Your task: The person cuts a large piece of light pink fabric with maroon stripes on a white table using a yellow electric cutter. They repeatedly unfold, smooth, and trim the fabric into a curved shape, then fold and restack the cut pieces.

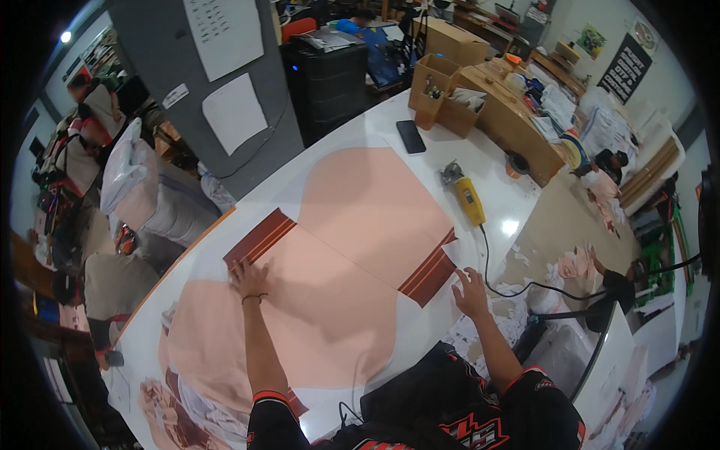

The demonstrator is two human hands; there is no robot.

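Note:
Peach fabric pieces (360, 195) with dark red striped bands (427, 266) lie flat on a white table (240, 202), with a seam line across their middle. My left hand (249, 281) rests with fingers spread on the fabric beside the upper-left striped band (259, 234). My right hand (471, 291) is at the table's right side, fingers apart and bent, just right of the lower-right band; whether it touches the cloth I cannot tell. A yellow electric cutter (469, 199) with a black cord stands beyond it, near a black phone (411, 136).
Cardboard boxes (435, 79) and a wooden unit (510, 127) stand at the back right. A grey panel (221, 37) with papers and stuffed bags (146, 195) are left. Crumpled scraps (161, 409) lie lower left. Other people (94, 112) are around the room, one hand (596, 262) at far right.

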